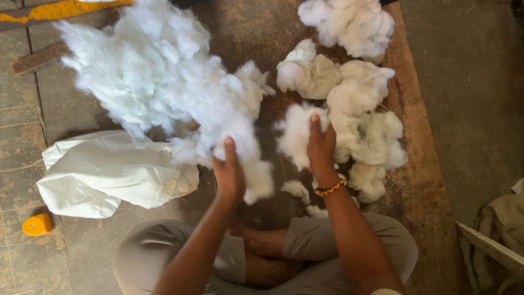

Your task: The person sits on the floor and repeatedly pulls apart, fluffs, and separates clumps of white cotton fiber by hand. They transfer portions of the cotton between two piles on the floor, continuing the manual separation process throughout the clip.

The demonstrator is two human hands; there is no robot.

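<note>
Big fluff mass (164,82), white and wispy, blurred at its edges, spread from upper left down toward the middle, above the floor (464,82). Gripped at its lower end by the left hand (229,172), fingers pressed into the fibres, thumb side hidden. Smaller tuft (295,136) just right of it, held by the right hand (322,147), fingers closed on its edge; beaded band (330,189) at that wrist.

Further right, a cluster of creamier clumps (360,109) lying on a brown board (420,180), touching one another; one more white clump (349,22) at the top edge. Small scraps (296,189) on the floor between the hands and the crossed legs (262,257).

Left of the big mass, a crumpled white sack (103,172) lying on the floor, partly overlapped by the fluff's lower fringe. Orange cap-like object (37,224) beside the sack's lower corner. Yellow-painted bar (60,10) and a brown strip (38,58) at top left. Pale cloth (505,216) and a wooden slat (491,248) at the right edge, well apart from the hands.
</note>
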